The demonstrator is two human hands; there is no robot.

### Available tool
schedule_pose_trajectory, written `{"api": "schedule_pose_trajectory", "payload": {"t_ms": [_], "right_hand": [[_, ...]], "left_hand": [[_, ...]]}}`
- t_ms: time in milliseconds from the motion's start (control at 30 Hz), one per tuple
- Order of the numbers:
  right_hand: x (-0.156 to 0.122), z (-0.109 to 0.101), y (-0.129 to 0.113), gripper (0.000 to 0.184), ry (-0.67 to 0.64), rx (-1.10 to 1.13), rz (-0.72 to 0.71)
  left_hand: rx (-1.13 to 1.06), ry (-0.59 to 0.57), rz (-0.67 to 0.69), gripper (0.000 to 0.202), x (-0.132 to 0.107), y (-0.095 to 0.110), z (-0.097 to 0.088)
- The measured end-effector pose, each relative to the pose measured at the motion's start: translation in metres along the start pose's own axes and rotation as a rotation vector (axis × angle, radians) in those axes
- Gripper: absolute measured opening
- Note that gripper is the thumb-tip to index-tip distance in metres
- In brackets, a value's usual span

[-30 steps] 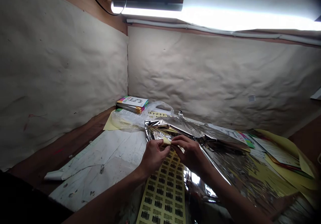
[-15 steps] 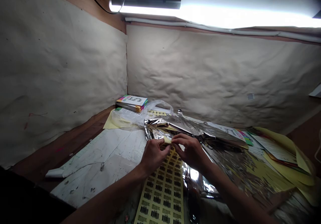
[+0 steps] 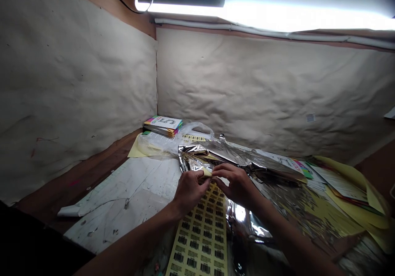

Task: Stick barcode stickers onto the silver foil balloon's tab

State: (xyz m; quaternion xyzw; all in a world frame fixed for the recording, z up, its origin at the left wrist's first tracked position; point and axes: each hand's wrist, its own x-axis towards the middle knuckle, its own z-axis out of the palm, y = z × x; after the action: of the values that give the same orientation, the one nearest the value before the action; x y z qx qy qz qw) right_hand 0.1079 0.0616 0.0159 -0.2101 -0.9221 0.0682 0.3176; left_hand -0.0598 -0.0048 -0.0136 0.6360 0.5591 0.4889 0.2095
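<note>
A long yellow sheet of barcode stickers [image 3: 199, 235] runs from the bottom edge up to my hands. My left hand [image 3: 190, 188] is closed in a pinch on the far end of this sheet, where its edge curls up pale yellow. Close against it, my right hand [image 3: 234, 183] has thumb and fingertips pressed together at the same curled edge; whether a sticker is between them is too small to tell. Just beyond both hands lie crumpled silver foil bags [image 3: 228, 153], and more shiny foil [image 3: 247, 220] lies under my right forearm.
At the back left a stack of printed cards [image 3: 163, 122] stands beside a clear plastic bag [image 3: 160, 144]. Yellow envelopes with papers [image 3: 348, 185] lie at the right. Papered walls [image 3: 262, 86] close in the back and left, under a bright tube light [image 3: 277, 16].
My hands stay together at the sheet's far end, with only slight finger movement. The whole view has shifted a little.
</note>
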Motion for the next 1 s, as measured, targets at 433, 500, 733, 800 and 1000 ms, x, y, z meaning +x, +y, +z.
{"api": "schedule_pose_trajectory", "payload": {"t_ms": [433,500,733,800,1000], "right_hand": [[0.003,0.002,0.005,0.021,0.223,0.410,0.543],[0.003,0.000,0.005,0.020,0.339,0.362,0.532],[-0.004,0.016,-0.018,0.007,0.424,-0.136,0.103],[-0.007,0.023,-0.024,0.008,0.372,-0.208,0.041],[-0.008,0.021,-0.027,0.010,0.217,-0.211,-0.040]], "left_hand": [[-0.316,-0.015,-0.084,0.040,0.002,0.003,-0.001],[-0.215,0.026,-0.024,0.036,0.001,0.002,0.000],[0.068,-0.050,0.070,0.028,0.000,0.001,0.003],[0.056,-0.048,0.075,0.029,0.001,-0.002,0.003],[-0.034,-0.081,0.077,0.039,0.005,-0.006,-0.001]]}}
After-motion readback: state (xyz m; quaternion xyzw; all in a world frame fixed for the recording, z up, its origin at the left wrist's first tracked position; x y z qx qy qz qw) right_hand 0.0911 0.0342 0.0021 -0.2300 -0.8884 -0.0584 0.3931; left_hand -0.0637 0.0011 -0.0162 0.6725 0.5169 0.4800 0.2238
